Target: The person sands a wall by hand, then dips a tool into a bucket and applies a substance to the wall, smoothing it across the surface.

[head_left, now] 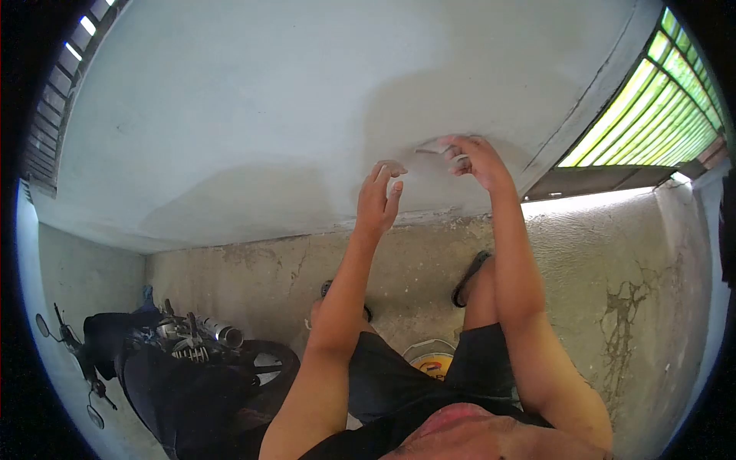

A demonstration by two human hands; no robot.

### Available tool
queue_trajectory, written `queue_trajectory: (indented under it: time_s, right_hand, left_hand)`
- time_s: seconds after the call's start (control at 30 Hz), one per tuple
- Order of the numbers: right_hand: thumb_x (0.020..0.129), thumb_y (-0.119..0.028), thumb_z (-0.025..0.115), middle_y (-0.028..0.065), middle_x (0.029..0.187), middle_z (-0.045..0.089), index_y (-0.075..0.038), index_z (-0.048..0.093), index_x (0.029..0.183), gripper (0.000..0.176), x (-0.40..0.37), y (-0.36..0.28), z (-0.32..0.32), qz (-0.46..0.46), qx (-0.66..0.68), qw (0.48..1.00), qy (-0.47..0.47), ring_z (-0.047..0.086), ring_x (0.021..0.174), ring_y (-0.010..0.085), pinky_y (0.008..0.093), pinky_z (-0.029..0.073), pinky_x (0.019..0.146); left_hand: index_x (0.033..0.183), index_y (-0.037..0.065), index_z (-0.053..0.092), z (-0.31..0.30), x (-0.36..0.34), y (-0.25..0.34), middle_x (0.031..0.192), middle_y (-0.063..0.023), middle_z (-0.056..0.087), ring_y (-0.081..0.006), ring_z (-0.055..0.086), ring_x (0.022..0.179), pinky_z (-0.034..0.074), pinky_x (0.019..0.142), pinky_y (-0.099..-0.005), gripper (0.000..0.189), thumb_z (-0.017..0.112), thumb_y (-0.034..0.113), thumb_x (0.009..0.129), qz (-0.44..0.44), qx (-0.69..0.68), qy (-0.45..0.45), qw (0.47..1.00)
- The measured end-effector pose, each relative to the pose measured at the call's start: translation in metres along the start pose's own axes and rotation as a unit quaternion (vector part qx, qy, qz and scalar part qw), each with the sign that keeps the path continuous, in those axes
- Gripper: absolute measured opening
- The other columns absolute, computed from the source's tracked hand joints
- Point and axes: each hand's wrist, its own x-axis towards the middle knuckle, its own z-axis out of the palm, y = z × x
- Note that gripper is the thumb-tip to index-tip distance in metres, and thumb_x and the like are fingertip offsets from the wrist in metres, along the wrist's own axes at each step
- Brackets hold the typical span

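My right hand (477, 162) is raised close to the pale grey wall (230, 100), its fingers bent around a thin, flat grey blade-like piece (428, 149). One end of that piece points left along the wall; the rest is hidden by the fingers. To the left and slightly lower, my left hand (379, 198) is held up near the wall with nothing in it. Its thumb stands apart from the fingers, which bend toward the wall and look dusted with grey at the tips.
A motorcycle (192, 376) stands at lower left. Between my legs is a bucket (431, 363) with a yellow label. The concrete floor (253, 284) is cracked in places. A barred gate (652, 107) lets in light at right, and another grille (52, 115) is at upper left.
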Motion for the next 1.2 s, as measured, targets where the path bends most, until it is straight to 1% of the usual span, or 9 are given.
queue_trajectory:
  time_s: [0.07,0.27,0.37,0.57,0.67,0.87,0.93,1.13,1.2]
  right_hand:
    - [0.098,-0.035,0.065,0.0082,0.094,0.071,-0.005,0.075,0.118,0.038,-0.001,-0.002,-0.002,-0.035,0.100,0.994,-0.013,0.074,0.067,0.0208,0.0254,0.053,0.055]
    - [0.099,-0.038,0.063,0.0105,0.097,0.075,-0.003,0.073,0.121,0.042,0.004,0.008,-0.012,0.025,-0.086,0.996,0.012,0.073,0.065,0.0210,0.0283,0.057,0.060]
    - [0.100,-0.038,0.064,0.0101,0.098,0.075,-0.002,0.072,0.121,0.043,0.000,0.001,-0.016,-0.074,0.108,0.991,0.001,0.074,0.066,0.0218,0.0275,0.057,0.059]
    - [0.100,-0.040,0.064,0.0112,0.101,0.076,-0.002,0.072,0.122,0.045,0.002,0.009,-0.022,0.003,-0.114,0.993,0.020,0.073,0.065,0.0202,0.0275,0.057,0.061]
    - [0.101,-0.037,0.063,0.0122,0.102,0.077,-0.001,0.072,0.122,0.043,-0.003,0.000,-0.022,-0.114,0.129,0.985,0.002,0.072,0.064,0.0196,0.0274,0.058,0.062]
    - [0.101,-0.031,0.060,0.0140,0.102,0.076,-0.001,0.073,0.122,0.039,-0.002,0.007,-0.026,-0.015,-0.198,0.980,0.023,0.068,0.059,0.0173,0.0262,0.057,0.060]
    - [0.101,-0.030,0.061,0.0122,0.100,0.077,0.000,0.071,0.124,0.039,-0.008,-0.002,-0.023,-0.123,0.067,0.989,0.039,0.066,0.056,0.0163,0.0268,0.053,0.054]
    - [0.103,-0.032,0.062,0.0112,0.101,0.077,-0.001,0.072,0.122,0.038,-0.008,0.003,-0.030,-0.024,-0.108,0.993,0.040,0.066,0.055,0.0141,0.0257,0.047,0.049]
    - [0.103,-0.032,0.062,0.0112,0.102,0.077,-0.001,0.072,0.122,0.038,-0.008,0.001,-0.034,-0.058,0.019,0.997,0.048,0.066,0.055,0.0143,0.0255,0.047,0.049]
  left_hand:
    - [0.113,0.003,0.065,-0.001,0.001,0.001,0.115,-0.0148,0.065,-0.0354,0.063,0.104,0.049,0.093,-0.0437,0.039,0.050,0.037,0.107,-0.002,0.000,-0.001,1.000]
    - [0.113,0.002,0.065,-0.003,0.000,0.004,0.114,-0.0150,0.065,-0.0345,0.063,0.103,0.050,0.091,-0.0429,0.035,0.052,0.034,0.106,0.002,0.000,0.004,1.000]
    - [0.113,0.002,0.065,-0.005,-0.001,0.005,0.114,-0.0151,0.065,-0.0346,0.063,0.101,0.050,0.090,-0.0429,0.033,0.053,0.032,0.106,-0.004,-0.006,0.006,1.000]
    - [0.112,0.003,0.064,-0.004,-0.001,0.003,0.113,-0.0150,0.065,-0.0343,0.063,0.099,0.050,0.089,-0.0428,0.030,0.054,0.030,0.105,-0.007,0.003,-0.002,1.000]
    - [0.112,0.003,0.064,-0.006,-0.002,0.001,0.113,-0.0146,0.065,-0.0337,0.063,0.099,0.050,0.089,-0.0426,0.028,0.054,0.028,0.105,-0.012,0.007,0.000,1.000]
    - [0.111,0.002,0.064,-0.007,-0.001,0.002,0.113,-0.0145,0.065,-0.0338,0.063,0.100,0.050,0.089,-0.0423,0.028,0.054,0.027,0.105,-0.010,0.010,0.002,1.000]
    - [0.111,0.002,0.064,-0.009,0.000,0.003,0.113,-0.0146,0.065,-0.0340,0.063,0.100,0.050,0.089,-0.0422,0.028,0.054,0.027,0.105,-0.008,0.012,0.005,1.000]
    - [0.111,0.002,0.063,-0.007,0.000,0.003,0.112,-0.0149,0.065,-0.0343,0.063,0.100,0.050,0.090,-0.0421,0.026,0.054,0.026,0.104,-0.017,0.014,0.007,1.000]
    - [0.111,0.002,0.063,-0.007,0.000,0.001,0.112,-0.0150,0.064,-0.0348,0.062,0.100,0.050,0.090,-0.0422,0.026,0.054,0.025,0.104,-0.019,0.003,0.010,1.000]
